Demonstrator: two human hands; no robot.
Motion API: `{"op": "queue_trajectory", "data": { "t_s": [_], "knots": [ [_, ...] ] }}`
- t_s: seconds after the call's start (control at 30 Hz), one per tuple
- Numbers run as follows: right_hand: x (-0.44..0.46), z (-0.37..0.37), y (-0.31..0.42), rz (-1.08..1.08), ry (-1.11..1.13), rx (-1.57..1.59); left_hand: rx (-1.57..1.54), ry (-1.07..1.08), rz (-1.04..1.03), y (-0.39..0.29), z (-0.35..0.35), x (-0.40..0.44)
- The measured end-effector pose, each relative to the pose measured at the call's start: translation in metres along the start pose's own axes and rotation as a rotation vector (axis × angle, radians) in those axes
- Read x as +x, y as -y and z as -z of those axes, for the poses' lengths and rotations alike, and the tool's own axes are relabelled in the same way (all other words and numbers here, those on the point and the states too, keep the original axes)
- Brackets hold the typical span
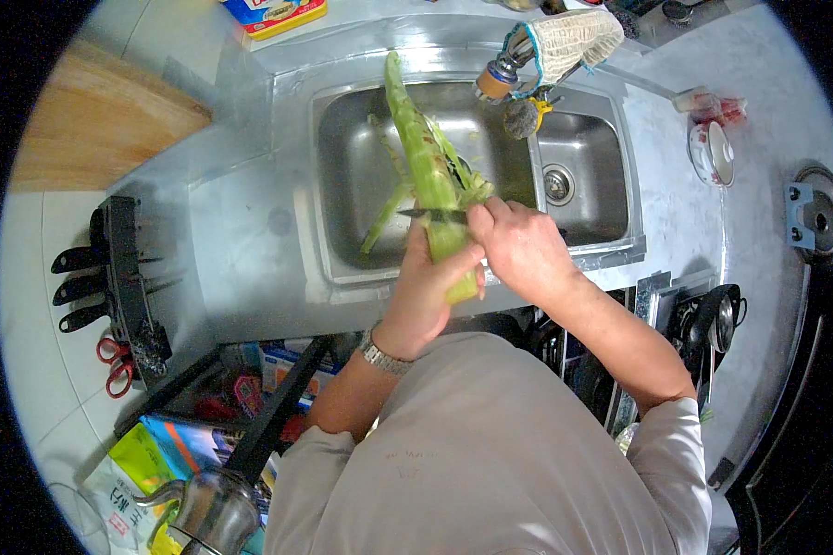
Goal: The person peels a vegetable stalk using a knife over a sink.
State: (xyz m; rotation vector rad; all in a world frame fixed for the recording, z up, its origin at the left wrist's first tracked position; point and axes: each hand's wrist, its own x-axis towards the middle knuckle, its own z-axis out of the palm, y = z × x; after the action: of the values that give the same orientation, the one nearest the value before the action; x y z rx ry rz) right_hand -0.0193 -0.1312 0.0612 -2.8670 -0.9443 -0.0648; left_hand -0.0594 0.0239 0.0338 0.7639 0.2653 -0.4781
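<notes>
A long, pale green celtuce stem [424,157] slants over the large left basin of the sink, its narrow tip pointing to the back. My left hand [426,296] is closed around its thick lower end, above the basin's front rim. In my closed right hand [518,245] is a knife [432,215], whose dark blade lies across the stem just beyond my left fingers. The knife's handle is hidden in my grip. A loose strip of green peel [384,220] hangs at the stem's left side, and more shreds stick out at its right.
The steel sink [342,264] has a smaller right basin with a drain [557,183]. Over the divider hang a faucet [497,79], a cloth glove [574,42] and a round scrubber [525,117]. A knife rack [125,277] with red scissors [116,365] is at the left.
</notes>
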Motion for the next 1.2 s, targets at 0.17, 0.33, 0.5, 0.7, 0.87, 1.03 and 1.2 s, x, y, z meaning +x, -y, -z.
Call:
{"op": "queue_trajectory", "data": {
  "t_s": [0.17,0.33,0.5,0.7,0.87,1.03,1.2],
  "knots": [
    [0.009,-0.008,-0.006,-0.017,-0.017,-0.012,-0.003,-0.008,0.016,-0.001,-0.006,-0.003],
    [0.013,-0.015,-0.008,-0.065,0.005,-0.056,-0.039,-0.007,0.019,0.001,-0.008,-0.002],
    [0.013,-0.008,-0.009,-0.062,0.007,-0.019,-0.005,0.004,0.025,-0.003,-0.008,0.000],
    [0.021,-0.017,-0.015,-0.074,0.030,-0.028,0.021,-0.019,-0.006,-0.003,-0.009,0.000],
    [0.031,-0.033,-0.017,-0.112,0.017,-0.013,0.008,-0.040,-0.023,0.000,-0.006,0.005],
    [0.047,-0.043,-0.036,-0.272,0.042,-0.106,0.039,-0.021,0.053,0.002,-0.019,-0.007],
    [0.043,-0.052,-0.056,-0.384,0.047,0.213,-0.031,0.077,0.043,0.006,-0.020,-0.004]
  ]
}}
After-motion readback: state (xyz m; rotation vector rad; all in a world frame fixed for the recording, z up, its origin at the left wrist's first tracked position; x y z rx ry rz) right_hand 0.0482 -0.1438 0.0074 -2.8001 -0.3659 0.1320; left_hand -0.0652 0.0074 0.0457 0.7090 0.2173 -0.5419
